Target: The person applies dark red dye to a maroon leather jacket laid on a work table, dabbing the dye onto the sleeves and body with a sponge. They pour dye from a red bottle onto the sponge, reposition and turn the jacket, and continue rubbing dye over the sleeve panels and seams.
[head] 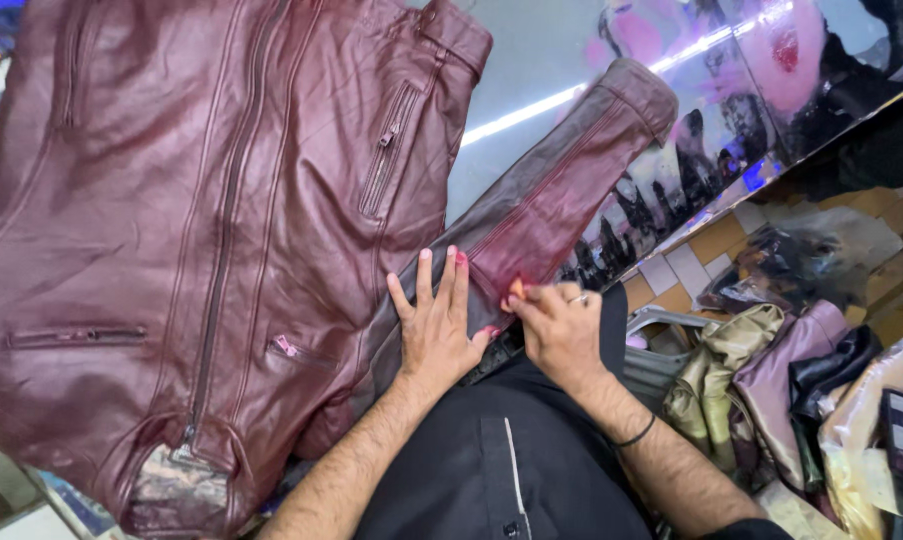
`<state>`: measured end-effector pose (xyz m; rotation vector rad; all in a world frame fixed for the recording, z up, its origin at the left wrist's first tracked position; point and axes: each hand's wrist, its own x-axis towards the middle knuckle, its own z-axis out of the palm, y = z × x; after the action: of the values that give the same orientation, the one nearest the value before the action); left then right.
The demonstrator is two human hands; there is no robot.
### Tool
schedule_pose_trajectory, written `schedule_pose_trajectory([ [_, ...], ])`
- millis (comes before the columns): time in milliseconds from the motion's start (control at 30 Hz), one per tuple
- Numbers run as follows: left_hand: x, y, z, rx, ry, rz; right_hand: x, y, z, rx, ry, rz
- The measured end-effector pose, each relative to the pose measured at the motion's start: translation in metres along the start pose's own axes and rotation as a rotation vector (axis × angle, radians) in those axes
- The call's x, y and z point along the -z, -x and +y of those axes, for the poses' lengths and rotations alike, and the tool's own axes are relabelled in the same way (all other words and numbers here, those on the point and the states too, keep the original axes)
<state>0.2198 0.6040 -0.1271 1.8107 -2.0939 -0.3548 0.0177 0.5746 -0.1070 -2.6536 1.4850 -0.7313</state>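
A dark red leather jacket (221, 200) lies spread on a glossy table (531, 70), zip front up, one sleeve (561, 190) stretched toward the right. My left hand (436, 325) presses flat on the sleeve's lower part, fingers spread. My right hand (561, 325) is pinched on a small orange-pink applicator (516, 289), its tip touching the sleeve where a brighter red patch shows. The fingertips of both hands are stained pink.
The table edge runs diagonally at the right, with printed pictures under its shiny top (771, 60). Below it on the right lie piled leather pieces and bagged garments (801, 380) on a tiled floor (681, 270). My black clothing (511, 460) fills the bottom centre.
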Motion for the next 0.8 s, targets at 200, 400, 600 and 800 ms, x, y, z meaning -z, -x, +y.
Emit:
schedule_pose_trajectory([
  [200, 0.0, 0.001, 0.002, 0.002, 0.011, 0.02, -0.004, 0.012, 0.012, -0.091, 0.02, 0.071],
  [400, -0.005, 0.002, 0.004, -0.093, -0.126, 0.072, 0.003, 0.006, 0.046, -0.242, 0.055, 0.255],
  [600, -0.011, -0.004, 0.004, -0.056, -0.099, 0.04, -0.01, -0.018, 0.078, 0.099, -0.109, 0.202],
  [800, -0.01, -0.003, 0.004, -0.021, -0.07, -0.001, -0.018, -0.042, 0.097, -0.004, 0.118, 0.225],
])
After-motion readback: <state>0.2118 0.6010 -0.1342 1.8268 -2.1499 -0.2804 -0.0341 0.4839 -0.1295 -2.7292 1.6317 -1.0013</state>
